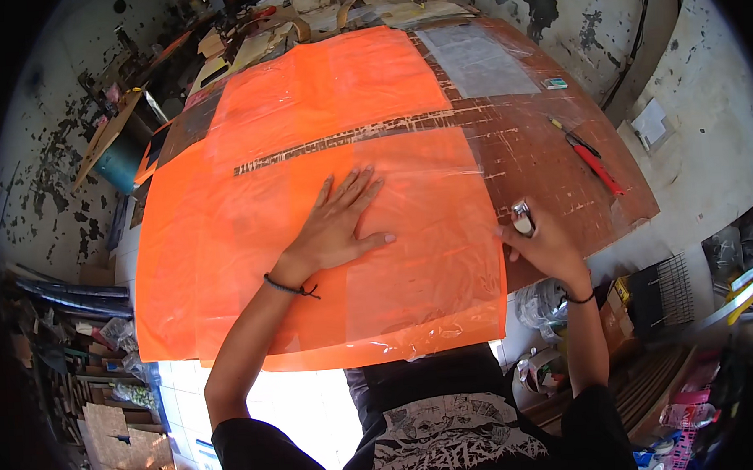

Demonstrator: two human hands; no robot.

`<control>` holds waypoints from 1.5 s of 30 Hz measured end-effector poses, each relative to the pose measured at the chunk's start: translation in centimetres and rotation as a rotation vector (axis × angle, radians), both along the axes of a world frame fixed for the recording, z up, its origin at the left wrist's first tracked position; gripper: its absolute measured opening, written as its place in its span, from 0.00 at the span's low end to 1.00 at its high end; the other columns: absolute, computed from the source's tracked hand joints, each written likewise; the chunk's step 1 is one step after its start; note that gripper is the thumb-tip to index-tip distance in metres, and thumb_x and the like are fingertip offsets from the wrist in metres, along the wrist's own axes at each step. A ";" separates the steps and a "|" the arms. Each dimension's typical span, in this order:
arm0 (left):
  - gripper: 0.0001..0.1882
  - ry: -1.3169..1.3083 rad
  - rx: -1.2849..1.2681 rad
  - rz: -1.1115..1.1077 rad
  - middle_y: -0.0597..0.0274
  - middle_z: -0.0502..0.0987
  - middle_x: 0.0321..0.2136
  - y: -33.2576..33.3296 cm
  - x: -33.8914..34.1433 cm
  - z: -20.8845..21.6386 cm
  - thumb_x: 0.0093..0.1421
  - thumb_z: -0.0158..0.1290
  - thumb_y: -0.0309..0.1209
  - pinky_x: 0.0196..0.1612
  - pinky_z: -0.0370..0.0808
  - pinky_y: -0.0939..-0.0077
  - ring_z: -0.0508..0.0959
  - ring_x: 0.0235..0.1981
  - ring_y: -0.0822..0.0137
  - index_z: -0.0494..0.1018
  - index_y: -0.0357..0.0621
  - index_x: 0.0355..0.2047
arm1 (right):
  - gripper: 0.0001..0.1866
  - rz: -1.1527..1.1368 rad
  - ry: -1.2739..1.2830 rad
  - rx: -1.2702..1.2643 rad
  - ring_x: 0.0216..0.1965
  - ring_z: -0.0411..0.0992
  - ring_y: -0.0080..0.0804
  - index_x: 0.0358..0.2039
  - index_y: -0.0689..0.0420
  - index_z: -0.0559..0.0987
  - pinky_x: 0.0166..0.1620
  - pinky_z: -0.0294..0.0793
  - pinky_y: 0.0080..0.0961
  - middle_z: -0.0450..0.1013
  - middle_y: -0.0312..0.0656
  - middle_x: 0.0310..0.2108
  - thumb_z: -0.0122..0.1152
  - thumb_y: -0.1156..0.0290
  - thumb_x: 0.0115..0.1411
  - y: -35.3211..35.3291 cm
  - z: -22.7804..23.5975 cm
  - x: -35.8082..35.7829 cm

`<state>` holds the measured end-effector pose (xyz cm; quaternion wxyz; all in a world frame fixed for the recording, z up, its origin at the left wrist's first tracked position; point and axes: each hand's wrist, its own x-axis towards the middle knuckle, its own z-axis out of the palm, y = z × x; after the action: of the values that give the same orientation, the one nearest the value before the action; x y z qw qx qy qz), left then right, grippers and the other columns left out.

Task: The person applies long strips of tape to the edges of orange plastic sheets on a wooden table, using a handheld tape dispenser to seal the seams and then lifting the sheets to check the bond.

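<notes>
My left hand lies flat, fingers spread, on a clear plastic sheet that covers part of a bright orange sheet. Beyond the sheet's right edge, my right hand is closed around a small lighter with a metal top and a pale body. The thumb of that hand points at the right edge of the plastic. Farther back on the table lies another orange sheet, partly under clear film. The near orange sheet hangs over the table's front edge.
The brown worktable has scored lines. A red-handled cutter, a thin dark tool with a yellow end, a small box and a translucent sheet lie on it. A crate and clutter stand at floor level, right.
</notes>
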<state>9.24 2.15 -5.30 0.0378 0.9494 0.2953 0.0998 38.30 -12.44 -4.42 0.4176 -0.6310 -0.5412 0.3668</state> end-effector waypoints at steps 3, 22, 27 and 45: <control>0.45 -0.032 -0.057 0.043 0.55 0.47 0.64 -0.6 -0.4 0.0 0.50 0.53 0.57 0.65 0.37 0.56 0.44 0.66 0.59 0.51 0.47 0.62 | 0.17 -0.066 0.056 -0.072 0.17 0.71 0.20 0.32 0.62 0.65 0.20 0.68 0.18 0.67 0.37 0.18 0.63 0.66 0.54 -3.2 0.3 -1.5; 0.45 -0.202 -0.012 0.154 0.45 0.60 0.53 -2.6 1.1 0.2 0.41 0.63 0.51 0.57 0.56 0.59 0.59 0.54 0.50 0.62 0.29 0.51 | 0.16 -0.480 0.261 0.074 0.20 0.62 0.12 0.29 0.58 0.63 0.23 0.63 0.13 0.66 0.32 0.18 0.65 0.72 0.53 -10.5 -5.8 -7.5; 0.44 -0.188 -0.015 0.162 0.47 0.60 0.53 -2.7 1.2 0.2 0.41 0.64 0.49 0.57 0.55 0.59 0.59 0.54 0.50 0.61 0.31 0.52 | 0.12 -0.431 0.485 -0.025 0.17 0.58 0.10 0.30 0.56 0.61 0.19 0.58 0.10 0.63 0.29 0.18 0.58 0.73 0.58 -11.2 -4.9 -7.2; 0.49 -0.095 -0.147 0.131 0.51 0.49 0.63 -0.7 -0.9 0.6 0.43 0.63 0.43 0.64 0.51 0.66 0.50 0.64 0.56 0.52 0.30 0.58 | 0.16 -0.473 0.130 0.125 0.22 0.72 0.18 0.34 0.62 0.63 0.24 0.69 0.16 0.75 0.41 0.25 0.62 0.77 0.51 -12.2 -6.9 -8.6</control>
<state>8.33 1.42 -4.70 0.1148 0.9169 0.3613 0.1249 29.74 -24.66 -11.35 0.5637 -0.6882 -0.3722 0.2645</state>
